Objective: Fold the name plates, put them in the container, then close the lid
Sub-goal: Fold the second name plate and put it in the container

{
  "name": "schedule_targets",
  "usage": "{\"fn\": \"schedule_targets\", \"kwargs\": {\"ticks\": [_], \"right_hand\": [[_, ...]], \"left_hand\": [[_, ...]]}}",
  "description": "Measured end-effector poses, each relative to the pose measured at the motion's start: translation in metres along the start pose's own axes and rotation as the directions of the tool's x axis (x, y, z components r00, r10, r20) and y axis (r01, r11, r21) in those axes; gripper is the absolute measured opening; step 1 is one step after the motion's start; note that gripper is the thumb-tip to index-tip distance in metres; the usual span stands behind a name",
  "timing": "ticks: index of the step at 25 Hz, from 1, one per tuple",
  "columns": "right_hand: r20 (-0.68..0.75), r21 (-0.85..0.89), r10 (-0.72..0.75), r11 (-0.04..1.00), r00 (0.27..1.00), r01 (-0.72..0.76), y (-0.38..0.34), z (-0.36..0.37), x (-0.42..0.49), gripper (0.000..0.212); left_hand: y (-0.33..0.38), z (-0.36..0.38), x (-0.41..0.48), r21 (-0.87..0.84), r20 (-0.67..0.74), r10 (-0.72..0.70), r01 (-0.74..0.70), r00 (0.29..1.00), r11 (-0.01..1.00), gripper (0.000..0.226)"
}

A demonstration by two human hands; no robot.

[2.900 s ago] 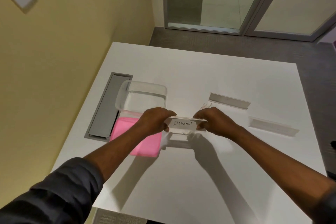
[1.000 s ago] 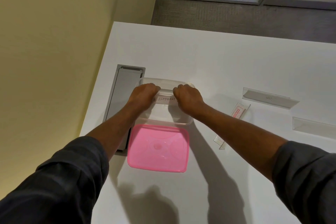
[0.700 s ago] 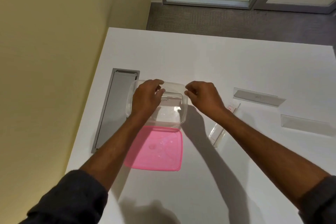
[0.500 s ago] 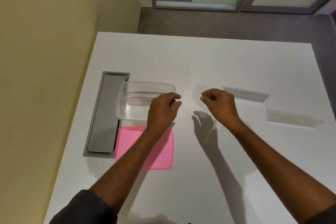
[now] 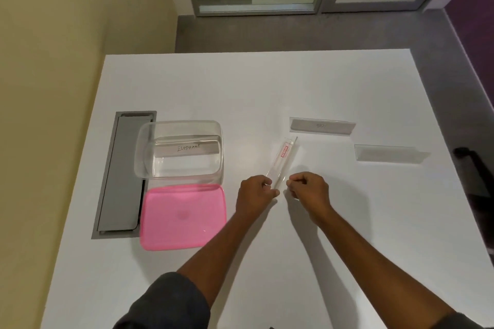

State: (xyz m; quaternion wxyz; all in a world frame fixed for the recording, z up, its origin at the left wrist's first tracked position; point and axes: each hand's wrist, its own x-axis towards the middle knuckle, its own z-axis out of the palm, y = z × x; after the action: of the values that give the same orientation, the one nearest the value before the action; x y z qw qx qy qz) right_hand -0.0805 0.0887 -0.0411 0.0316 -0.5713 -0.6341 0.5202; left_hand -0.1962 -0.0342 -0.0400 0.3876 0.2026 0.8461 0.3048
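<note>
A clear plastic container [image 5: 144, 147] stands open on the white table [image 5: 267, 93], with a folded name plate marked ELEPHANT [image 5: 187, 149] lying inside it. Its pink lid [image 5: 183, 218] lies flat just in front. A folded clear name plate with a red label [image 5: 282, 159] lies slanted on the table. My left hand [image 5: 254, 195] and my right hand [image 5: 307, 189] pinch its near end from either side. Two more name plates stand upright farther right: one with small writing [image 5: 322, 125] and a blank one [image 5: 390, 153].
A grey cable hatch [image 5: 120, 173] is set into the table left of the container, next to a yellow wall. The table's right edge drops to dark carpet, and glass doors stand beyond the far edge.
The ELEPHANT plate went from my hands into the container and was let go. Both hands then moved right and took hold of the near end of the red-labelled plate.
</note>
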Motion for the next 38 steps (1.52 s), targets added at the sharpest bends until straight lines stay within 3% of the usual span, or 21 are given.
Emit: {"fn": "schedule_targets", "kwargs": {"ticks": [3,7,9,13,17,19,25,27,32,35,38], "right_hand": [[0.019,0.005,0.016,1.0,1.0,-0.016,0.012,0.005,-0.002,0.008],[0.058,-0.01,0.044,0.999,0.997,-0.044,0.02,0.01,-0.003,0.015],[0.081,-0.03,0.027,0.999,0.996,-0.025,0.021,0.012,-0.002,0.023],[0.068,-0.005,0.021,1.0,0.997,-0.021,0.016,0.013,-0.005,0.016],[0.036,0.055,0.033,0.998,0.999,-0.035,0.012,0.016,-0.006,0.009],[0.014,0.024,0.016,1.0,1.0,-0.016,0.01,0.021,-0.006,0.01],[-0.005,-0.002,0.001,1.0,1.0,-0.001,0.001,0.04,-0.009,0.017],[-0.006,-0.026,-0.008,1.0,1.0,0.008,-0.001,0.046,-0.009,0.018],[-0.016,-0.103,-0.038,0.994,0.999,0.036,-0.004,0.059,-0.01,0.02],[-0.015,-0.138,-0.047,0.989,0.999,0.044,-0.003,0.064,-0.009,0.02],[-0.016,-0.111,-0.042,0.993,0.999,0.04,-0.004,0.061,-0.006,0.018]], "left_hand": [[-0.002,0.007,0.003,0.024,-0.029,0.021,-0.02,0.999,1.0,0.022],[-0.001,0.011,0.002,0.045,-0.05,0.043,-0.04,0.998,0.998,0.022],[-0.001,0.011,0.003,-0.024,-0.059,0.013,-0.014,0.998,1.0,0.024],[-0.005,0.011,0.001,-0.245,-0.023,-0.109,0.1,0.994,0.964,0.02],[-0.006,0.009,-0.004,-0.504,0.084,-0.24,0.249,0.967,0.827,0.019],[-0.01,0.008,-0.004,-0.544,0.116,-0.264,0.284,0.957,0.79,0.02],[-0.013,0.002,-0.007,-0.359,-0.053,-0.252,0.217,0.966,0.908,0.022],[-0.012,0.0,-0.007,-0.265,-0.098,-0.228,0.195,0.969,0.944,0.009],[-0.016,-0.001,-0.002,-0.079,-0.057,-0.173,0.169,0.983,0.982,0.017],[-0.025,0.0,0.001,-0.025,-0.039,-0.155,0.154,0.987,0.988,0.006],[-0.025,0.006,0.0,-0.039,-0.053,-0.136,0.134,0.989,0.99,0.027]]}}
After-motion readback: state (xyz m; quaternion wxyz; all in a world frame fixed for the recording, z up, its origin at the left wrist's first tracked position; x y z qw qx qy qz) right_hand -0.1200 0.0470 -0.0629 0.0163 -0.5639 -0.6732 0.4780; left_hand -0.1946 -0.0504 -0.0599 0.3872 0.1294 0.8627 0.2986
